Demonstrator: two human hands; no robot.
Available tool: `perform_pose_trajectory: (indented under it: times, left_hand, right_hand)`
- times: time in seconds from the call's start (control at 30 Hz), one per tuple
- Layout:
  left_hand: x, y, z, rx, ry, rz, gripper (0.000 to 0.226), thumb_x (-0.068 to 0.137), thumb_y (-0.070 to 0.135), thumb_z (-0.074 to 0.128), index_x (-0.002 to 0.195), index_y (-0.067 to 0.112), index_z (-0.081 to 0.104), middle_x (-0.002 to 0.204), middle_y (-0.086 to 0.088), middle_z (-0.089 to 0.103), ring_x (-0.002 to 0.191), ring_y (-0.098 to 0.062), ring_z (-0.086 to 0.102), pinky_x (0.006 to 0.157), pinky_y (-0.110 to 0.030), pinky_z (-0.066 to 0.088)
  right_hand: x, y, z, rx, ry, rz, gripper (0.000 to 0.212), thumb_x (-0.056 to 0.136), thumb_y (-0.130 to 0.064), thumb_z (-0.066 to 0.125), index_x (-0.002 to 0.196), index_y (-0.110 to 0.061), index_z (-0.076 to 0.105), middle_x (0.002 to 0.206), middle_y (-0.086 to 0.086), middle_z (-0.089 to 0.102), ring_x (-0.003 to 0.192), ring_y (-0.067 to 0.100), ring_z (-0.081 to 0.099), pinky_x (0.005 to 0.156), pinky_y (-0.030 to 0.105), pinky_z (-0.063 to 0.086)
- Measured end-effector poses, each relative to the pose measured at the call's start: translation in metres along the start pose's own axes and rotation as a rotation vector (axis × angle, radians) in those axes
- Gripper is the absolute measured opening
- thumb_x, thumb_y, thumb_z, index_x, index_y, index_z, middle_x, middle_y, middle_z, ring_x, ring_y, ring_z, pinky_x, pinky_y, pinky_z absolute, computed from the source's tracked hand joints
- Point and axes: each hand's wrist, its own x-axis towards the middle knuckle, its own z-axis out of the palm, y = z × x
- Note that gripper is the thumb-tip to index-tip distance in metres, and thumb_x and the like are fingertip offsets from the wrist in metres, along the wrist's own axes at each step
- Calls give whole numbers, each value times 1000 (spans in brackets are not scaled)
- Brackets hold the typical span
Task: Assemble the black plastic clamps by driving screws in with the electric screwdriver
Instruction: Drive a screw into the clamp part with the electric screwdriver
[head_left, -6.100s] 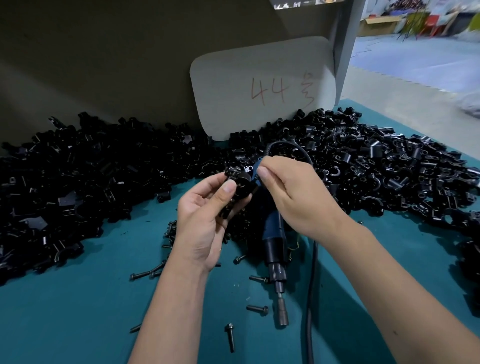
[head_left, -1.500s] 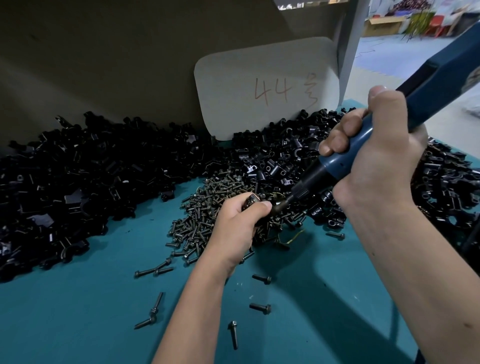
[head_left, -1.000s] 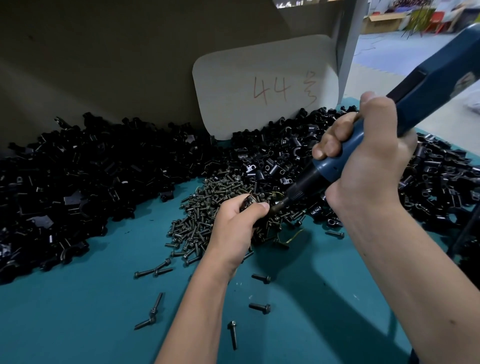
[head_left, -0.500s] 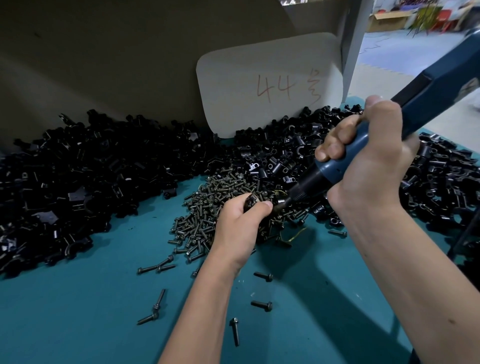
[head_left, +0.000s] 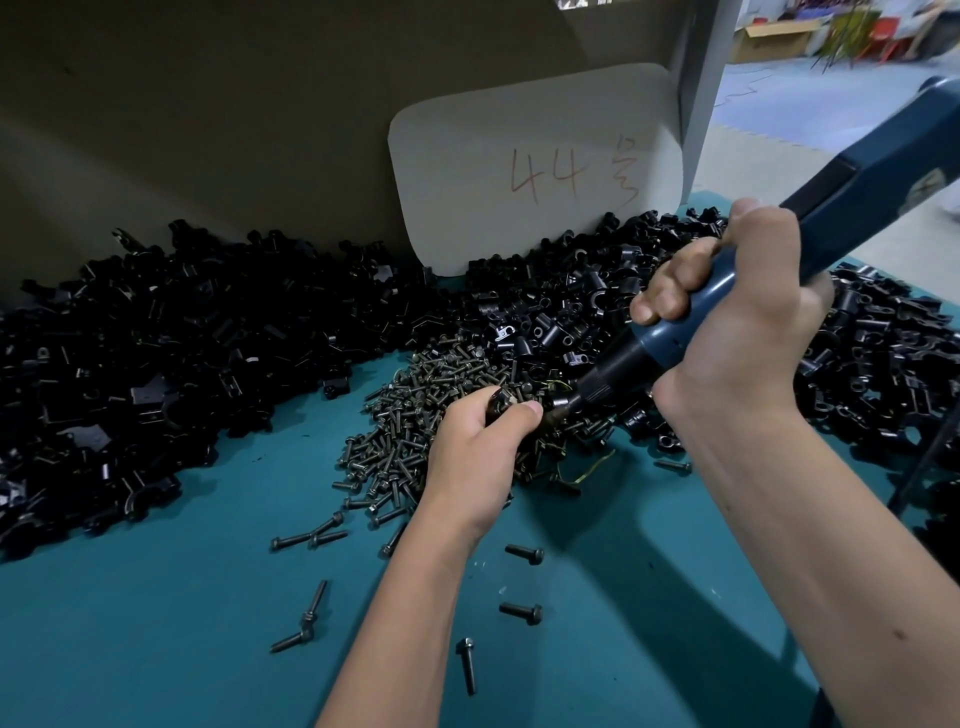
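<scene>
My left hand (head_left: 475, 457) is closed around a black plastic clamp (head_left: 500, 404), which is mostly hidden by the fingers, just above the pile of dark screws (head_left: 415, 410). My right hand (head_left: 737, 332) grips the blue electric screwdriver (head_left: 852, 192), slanted down to the left. Its black nose (head_left: 597, 382) and bit meet the clamp at my left thumb. The screw being driven is hidden.
Heaps of black clamp parts lie at the left (head_left: 130, 364) and at the back right (head_left: 883, 364) of the teal table (head_left: 156, 649). Loose screws (head_left: 522, 582) lie near my left forearm. A grey card marked 44 (head_left: 535, 166) leans on the back wall.
Six seconds ago both hands held the clamp and the screwdriver lay on the table. Since then my right hand holds the screwdriver against the clamp; over the last second the pose barely shifts.
</scene>
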Motion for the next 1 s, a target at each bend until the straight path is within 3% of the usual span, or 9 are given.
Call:
perform_pose_trajectory:
  times: [0.23,0.5,0.63,0.73,0.87,1.0]
  left_hand:
    - [-1,-1,0,74,12,65,33,81,53,58,64,26,47,61,9,41,58,-14,36,64,-39,29]
    - [-1,1,4,111,41,106,46,84,50,57,75,6,48,63,5,45,62,-16,41,66,-38,31]
    - [-1,2,5,102,39,103,47,82,52,56,71,7,46,62,5,45,61,-15,42,65,-38,32]
    - [-1,2,4,72,28,109,41,81,54,56,64,19,42,61,5,41,60,-16,38,64,-39,30]
    - [3,1,2,29,-4,86,39,78,58,56,63,25,43,62,4,40,61,-16,38,65,-40,32]
    - [2,1,1,41,-16,89,48,76,59,54,68,12,44,64,1,43,62,-16,40,66,-41,32]
  right_hand:
    - [4,2,-6,16,41,31,36,96,-11,54,62,-20,47,54,2,41,43,18,37,49,26,36]
    - [7,-2,-5,-2,18,55,45,96,-13,54,53,-24,50,54,1,41,42,17,38,48,26,36]
    - [6,-5,-3,-20,-24,41,43,93,-14,54,52,-25,51,53,0,42,41,17,38,48,27,37]
    - [2,-9,1,-30,-45,47,48,95,-13,52,49,-27,52,52,-1,43,41,16,39,49,27,37]
    - [1,-14,0,2,-150,99,33,94,-24,56,61,-22,51,56,-1,43,42,15,40,49,26,38]
    - [3,-27,4,7,-340,165,24,92,-30,52,74,-18,41,56,-1,40,42,13,38,48,23,37]
